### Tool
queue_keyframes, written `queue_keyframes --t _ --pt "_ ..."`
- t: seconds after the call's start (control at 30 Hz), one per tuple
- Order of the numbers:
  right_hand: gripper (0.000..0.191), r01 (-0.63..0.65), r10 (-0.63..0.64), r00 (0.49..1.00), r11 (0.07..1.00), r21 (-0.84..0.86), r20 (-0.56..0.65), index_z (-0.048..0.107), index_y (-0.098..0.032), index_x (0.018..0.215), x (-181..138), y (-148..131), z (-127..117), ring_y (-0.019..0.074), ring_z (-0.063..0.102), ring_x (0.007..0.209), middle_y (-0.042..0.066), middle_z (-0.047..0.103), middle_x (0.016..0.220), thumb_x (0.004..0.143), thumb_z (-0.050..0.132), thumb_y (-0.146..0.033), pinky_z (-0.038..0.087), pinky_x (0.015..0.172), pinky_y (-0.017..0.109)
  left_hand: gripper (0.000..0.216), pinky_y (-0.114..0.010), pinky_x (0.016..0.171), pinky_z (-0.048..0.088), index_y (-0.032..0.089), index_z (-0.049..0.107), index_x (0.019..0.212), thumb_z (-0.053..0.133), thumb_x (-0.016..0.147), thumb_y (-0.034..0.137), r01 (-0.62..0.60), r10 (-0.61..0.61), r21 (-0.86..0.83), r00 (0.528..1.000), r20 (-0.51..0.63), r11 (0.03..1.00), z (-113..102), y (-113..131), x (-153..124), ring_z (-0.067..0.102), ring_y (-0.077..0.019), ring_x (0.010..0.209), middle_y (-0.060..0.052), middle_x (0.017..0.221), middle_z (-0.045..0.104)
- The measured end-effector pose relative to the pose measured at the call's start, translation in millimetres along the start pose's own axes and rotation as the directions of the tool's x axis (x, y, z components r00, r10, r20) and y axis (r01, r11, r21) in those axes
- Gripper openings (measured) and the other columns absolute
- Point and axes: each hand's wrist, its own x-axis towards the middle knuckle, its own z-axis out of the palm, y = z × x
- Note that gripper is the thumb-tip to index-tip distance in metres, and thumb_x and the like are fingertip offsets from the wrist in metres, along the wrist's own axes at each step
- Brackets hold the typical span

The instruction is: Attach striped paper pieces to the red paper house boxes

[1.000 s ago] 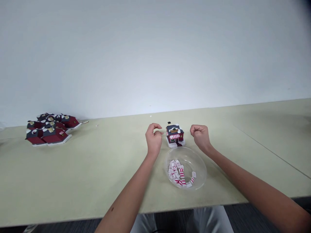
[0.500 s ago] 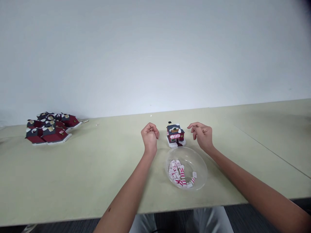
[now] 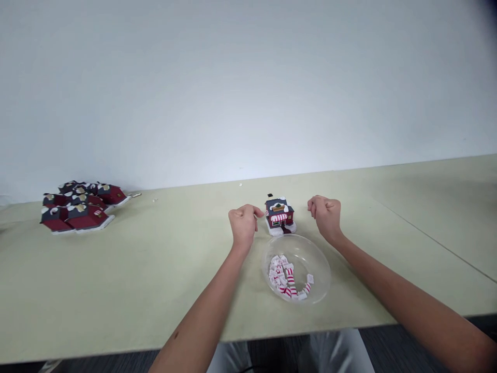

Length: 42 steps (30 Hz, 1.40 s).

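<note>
My L hand (image 3: 244,223) & R hand (image 3: 326,215): fingers curled in, either side of house (image 3: 279,219), btwn bowl (image 3: 320,277) & back edge of worktop (image 3: 155,280). Prob. light, stiff; chimney (image 3: 271,196) maybe fragile, so I'd grip side walls (image 3: 289,218), low.

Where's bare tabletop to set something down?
Tabletop is open between the clustered houses and the left hand, bar flecks at the back, and right of the right hand. Crowded: between the hands, with the single house behind the bowl.

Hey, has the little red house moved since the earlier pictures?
No; the little red house shows no visible shift either way against the table's seam.
</note>
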Motion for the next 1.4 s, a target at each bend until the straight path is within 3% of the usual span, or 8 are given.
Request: queue_keyframes --t 0.2,0.3,0.47,0.6,0.8,0.97,1.13,1.4 --pt "0.047 -0.004 0.005 0.998 1.0 -0.015 0.068 0.05 -0.02 0.05 0 2 4 0.0136 0.053 0.061 0.0 0.053 0.056 0.091 0.055 -0.042 0.045 0.063 0.027 0.033 -0.023 0.039 0.02 0.018 0.052 0.037 0.046 0.069 0.018 -0.056 0.059 0.041 0.997 -0.053 0.998 -3 1 1 0.031 -0.0078 0.031 0.002 0.031 0.036" --pt "0.025 -0.091 0.095 0.989 0.995 -0.037 0.115 0.069 -0.019 0.087 -1 1 4 0.0123 0.052 0.055 -0.002 0.059 0.06 0.088 0.06 -0.043 0.044 0.056 0.024 0.033 -0.022 0.043 0.031 0.017 0.057 0.042 0.047 0.074 0.019 -0.043 0.043 -0.001 0.999 0.004 0.999 -3 0 6 0.041 -0.0094 0.036 0.0 0.035 0.044" --pt "0.059 -0.201 0.208 0.964 0.978 -0.057 0.168 0.057 -0.014 0.141 -2 -2 2 0.0133 0.054 0.044 -0.004 0.059 0.048 0.084 0.053 -0.029 0.047 0.051 0.024 0.037 -0.023 0.051 0.043 0.015 0.064 0.068 0.054 0.088 0.044 0.026 -0.023 -0.129 0.999 0.024 0.991 1 1 8 0.059 -0.0135 0.053 -0.006 0.06 0.065" --pt "0.065 -0.241 0.254 0.949 0.966 -0.094 0.186 0.056 -0.013 0.142 0 -3 0 0.0106 0.048 0.036 0.0 0.066 0.054 0.079 0.05 -0.026 0.043 0.04 0.022 0.039 -0.024 0.057 0.049 0.018 0.058 0.113 0.061 0.087 0.047 0.062 -0.051 -0.135 0.996 0.079 0.989 4 5 5 0.063 -0.0145 0.054 -0.001 0.062 0.068" --pt "0.058 -0.272 0.291 0.938 0.955 -0.121 0.189 0.066 -0.014 0.13 1 -1 -1 0.0074 0.039 0.028 0.001 0.069 0.058 0.076 0.048 -0.026 0.033 0.031 0.02 0.048 -0.028 0.076 0.054 0.014 0.054 0.134 0.048 0.087 0.022 0.026 -0.023 -0.044 0.996 0.082 0.999 4 7 0 0.066 -0.0146 0.057 0.003 0.049 0.063" --pt "0.032 -0.226 0.255 0.951 0.959 -0.168 0.175 0.075 -0.012 0.084 0 6 -1 0.0079 0.043 0.03 0.003 0.069 0.062 0.076 0.047 -0.026 0.033 0.032 0.022 0.049 -0.02 0.045 0.04 0.011 0.066 0.122 0.046 0.078 0.019 0.086 -0.084 -0.017 0.992 0.091 0.996 1 9 0 0.056 -0.0145 0.039 0.007 0.034 0.044" --pt "0.027 -0.032 0.078 0.977 0.974 -0.223 0.201 0.071 -0.017 0.092 -2 13 5 0.0184 0.067 0.065 0.003 0.068 0.065 0.084 0.047 -0.025 0.053 0.062 0.029 0.04 -0.02 0.031 0.019 0.014 0.074 0.102 0.046 0.075 0.021 0.081 -0.084 0.038 0.993 0.086 0.996 1 8 -2 0.033 -0.008 0.025 0.005 0.039 0.051" --pt "0.062 0.05 0.07 0.881 0.97 -0.239 0.469 0.043 -0.027 0.147 -2 37 11 0.028 0.048 0.136 0.007 0.048 0.152 0.086 0.054 -0.026 0.041 0.111 0.051 0.021 -0.02 0.036 0.028 0.017 0.065 0.066 0.046 0.075 0.02 0.048 -0.045 0.068 0.998 -0.037 0.997 0 6 -2 0.038 -0.0095 0.025 0.007 0.032 0.039"
